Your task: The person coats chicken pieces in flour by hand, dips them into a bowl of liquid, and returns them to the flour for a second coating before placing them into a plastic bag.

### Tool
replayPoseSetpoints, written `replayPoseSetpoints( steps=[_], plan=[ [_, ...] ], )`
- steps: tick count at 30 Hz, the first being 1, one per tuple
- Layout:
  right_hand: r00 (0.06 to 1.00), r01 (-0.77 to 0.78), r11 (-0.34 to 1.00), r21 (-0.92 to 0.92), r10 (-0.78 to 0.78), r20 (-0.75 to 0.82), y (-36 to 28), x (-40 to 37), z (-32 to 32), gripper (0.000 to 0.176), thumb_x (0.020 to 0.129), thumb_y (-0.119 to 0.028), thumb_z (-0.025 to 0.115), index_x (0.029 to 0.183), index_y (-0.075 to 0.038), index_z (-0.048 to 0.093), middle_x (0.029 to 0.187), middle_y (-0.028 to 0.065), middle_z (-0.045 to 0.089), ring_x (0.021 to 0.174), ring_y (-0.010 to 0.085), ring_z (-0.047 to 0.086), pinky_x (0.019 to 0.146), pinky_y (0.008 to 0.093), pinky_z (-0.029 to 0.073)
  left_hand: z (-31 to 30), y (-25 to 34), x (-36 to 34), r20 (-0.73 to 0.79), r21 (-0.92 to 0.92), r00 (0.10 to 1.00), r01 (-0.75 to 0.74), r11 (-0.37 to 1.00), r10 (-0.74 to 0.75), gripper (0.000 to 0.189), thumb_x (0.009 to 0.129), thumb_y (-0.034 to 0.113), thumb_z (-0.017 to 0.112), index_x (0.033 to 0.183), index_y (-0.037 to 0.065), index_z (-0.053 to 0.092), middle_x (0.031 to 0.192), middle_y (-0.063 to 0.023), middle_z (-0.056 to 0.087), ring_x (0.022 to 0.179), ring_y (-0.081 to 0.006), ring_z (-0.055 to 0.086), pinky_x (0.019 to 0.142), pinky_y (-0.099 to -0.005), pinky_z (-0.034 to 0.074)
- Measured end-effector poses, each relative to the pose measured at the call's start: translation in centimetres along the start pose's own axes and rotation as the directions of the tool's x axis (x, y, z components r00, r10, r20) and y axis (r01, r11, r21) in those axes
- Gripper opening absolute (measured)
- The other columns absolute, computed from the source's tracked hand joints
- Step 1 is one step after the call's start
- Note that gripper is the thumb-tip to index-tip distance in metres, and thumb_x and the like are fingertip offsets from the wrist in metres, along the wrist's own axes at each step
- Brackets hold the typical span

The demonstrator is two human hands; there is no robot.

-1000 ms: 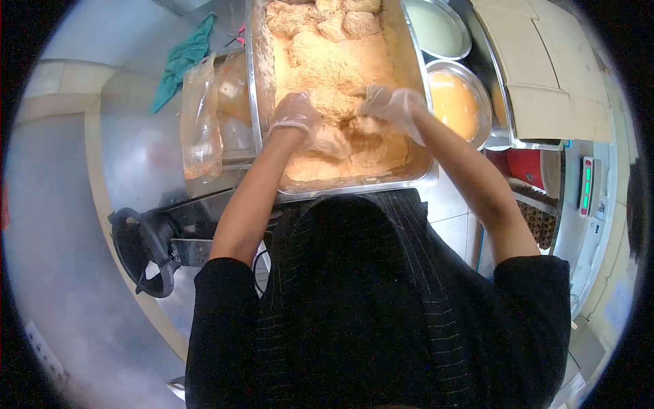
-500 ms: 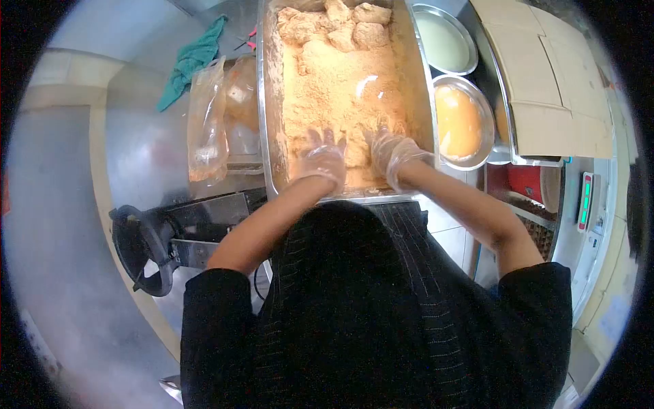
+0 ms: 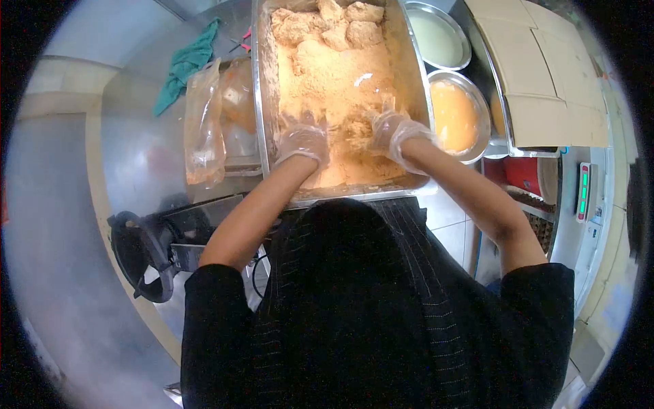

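Note:
A deep steel tray (image 3: 257, 88) holds a bed of orange-tan breading crumbs (image 3: 334, 82). My left hand (image 3: 304, 140), in a clear plastic glove, lies on the crumbs in the near left part, fingers apart and pointing away from me. By the near right wall my right hand (image 3: 396, 136), gloved the same way, is down in the breading beside a crumb-coated piece (image 3: 357, 128). Its fingers are blurred and partly sunk in crumbs, so I cannot tell whether they grip that piece. Several lumpy coated pieces (image 3: 364, 34) are heaped at the tray's far end.
Right of the tray stand a round pan of pale liquid (image 3: 436, 37) and a bowl of orange liquid (image 3: 454, 116). Beyond them lies cardboard (image 3: 518, 61), with a digital scale (image 3: 584, 194) nearer me. Plastic bags (image 3: 204, 129) and a green cloth (image 3: 187, 65) are at left; a black burner (image 3: 143, 255) sits lower left.
My left hand has shifted left across the crumbs. The hands are farther apart, and the coated piece between them shows more, closer to my right fingers. The view has shifted slightly.

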State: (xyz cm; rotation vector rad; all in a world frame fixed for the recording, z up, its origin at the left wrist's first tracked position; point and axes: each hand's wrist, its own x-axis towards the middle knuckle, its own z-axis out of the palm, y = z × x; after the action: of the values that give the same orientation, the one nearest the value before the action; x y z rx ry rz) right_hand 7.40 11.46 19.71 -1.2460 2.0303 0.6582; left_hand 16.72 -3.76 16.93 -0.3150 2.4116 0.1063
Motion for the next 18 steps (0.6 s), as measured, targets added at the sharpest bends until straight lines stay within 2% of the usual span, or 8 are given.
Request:
replayPoseSetpoints(
  steps=[3, 6, 9, 10, 11, 12, 14, 18],
  plan=[
    [0.879, -0.287, 0.851, 0.44, 0.416, -0.233, -3.4, 2.9, 2.4, 0.05, 0.092, -0.016, 0.048, 0.14, -0.009, 0.037, 0.131, 0.0223, 0.05, 0.117, 0.0291, 0.054, 0.096, 0.0395, 0.046, 2.3, 0.1, 4.3, -0.332, 0.104, 0.943, 0.018, 0.994, 0.018, 0.06, 0.087, 0.028, 0.051, 0.142, 0.01, 0.037, 0.147, -0.018, 0.035, 0.134, -0.0366, 0.036, 0.104, -0.0478, 0.038],
    [0.907, 0.036, 0.908, 0.418, 0.146, -0.395, -1.2, 6.2, 5.2, 0.042, 0.094, -0.018, 0.046, 0.135, -0.01, 0.042, 0.124, 0.0212, 0.055, 0.115, 0.0294, 0.055, 0.095, 0.0399, 0.046, 1.9, -0.5, 5.5, -0.243, -0.041, 0.966, -0.099, 0.994, 0.086, 0.051, 0.084, 0.022, 0.054, 0.132, 0.006, 0.049, 0.133, -0.0197, 0.051, 0.122, -0.0317, 0.052, 0.099, -0.0434, 0.043],
    [0.947, 0.012, 0.933, 0.36, 0.105, -0.303, 0.5, 6.4, 4.1, 0.039, 0.094, -0.018, 0.045, 0.131, -0.007, 0.044, 0.12, 0.0208, 0.057, 0.109, 0.0305, 0.058, 0.092, 0.0387, 0.047, -3.2, -0.8, 4.6, -0.268, 0.042, 0.939, -0.212, 0.976, 0.215, 0.043, 0.081, 0.016, 0.053, 0.122, 0.001, 0.055, 0.118, -0.0199, 0.061, 0.109, -0.029, 0.061, 0.093, -0.0396, 0.047],
    [0.963, 0.009, 0.934, 0.358, 0.088, -0.253, 1.1, 5.8, 3.5, 0.038, 0.094, -0.018, 0.044, 0.13, -0.006, 0.045, 0.118, 0.0207, 0.057, 0.107, 0.0308, 0.058, 0.091, 0.0383, 0.048, -6.0, -1.5, 4.3, 0.127, -0.115, 0.958, -0.245, 0.963, 0.259, 0.044, 0.08, 0.015, 0.052, 0.122, 0.0, 0.055, 0.117, -0.021, 0.061, 0.109, -0.0298, 0.061, 0.093, -0.0393, 0.047],
    [0.974, 0.003, 0.938, 0.347, 0.075, -0.213, 1.5, 4.8, 3.0, 0.037, 0.094, -0.018, 0.044, 0.128, -0.005, 0.045, 0.116, 0.0206, 0.058, 0.105, 0.0312, 0.059, 0.09, 0.0379, 0.048, -7.3, -1.8, 4.1, 0.495, -0.269, 0.808, -0.209, 0.94, 0.321, 0.045, 0.08, 0.013, 0.052, 0.122, -0.001, 0.055, 0.115, -0.0221, 0.061, 0.109, -0.0307, 0.061, 0.092, -0.039, 0.047],
    [0.982, -0.002, 0.948, 0.318, 0.062, -0.179, 1.6, 3.6, 2.6, 0.036, 0.094, -0.018, 0.043, 0.127, -0.004, 0.046, 0.115, 0.0205, 0.059, 0.103, 0.0315, 0.06, 0.088, 0.0374, 0.049, -6.5, -1.7, 3.5, 0.495, -0.271, 0.806, -0.211, 0.939, 0.323, 0.045, 0.08, 0.013, 0.052, 0.122, -0.001, 0.055, 0.115, -0.0221, 0.061, 0.109, -0.0307, 0.061, 0.092, -0.039, 0.047],
    [0.99, -0.004, 0.978, 0.211, 0.033, -0.136, 1.0, 1.1, 1.9, 0.034, 0.095, -0.019, 0.043, 0.125, -0.002, 0.047, 0.112, 0.0202, 0.06, 0.099, 0.0322, 0.061, 0.086, 0.0366, 0.05, -3.3, -1.7, 1.6, 0.121, -0.151, 0.964, -0.218, 0.964, 0.237, 0.052, 0.079, 0.013, 0.053, 0.129, -0.001, 0.048, 0.12, -0.0238, 0.058, 0.109, -0.0317, 0.06, 0.093, -0.0387, 0.046],
    [0.983, -0.146, 0.913, 0.382, 0.177, -0.046, -3.5, -1.4, 1.8, 0.034, 0.095, -0.016, 0.042, 0.125, -0.002, 0.046, 0.113, 0.0201, 0.06, 0.099, 0.0333, 0.061, 0.086, 0.0376, 0.049, 3.0, 0.5, 1.7, -0.133, -0.026, 0.973, -0.193, 0.981, 0.188, 0.063, 0.078, 0.015, 0.056, 0.137, 0.0, 0.039, 0.127, -0.0258, 0.053, 0.112, -0.0334, 0.057, 0.093, -0.0397, 0.046]
  ],
)
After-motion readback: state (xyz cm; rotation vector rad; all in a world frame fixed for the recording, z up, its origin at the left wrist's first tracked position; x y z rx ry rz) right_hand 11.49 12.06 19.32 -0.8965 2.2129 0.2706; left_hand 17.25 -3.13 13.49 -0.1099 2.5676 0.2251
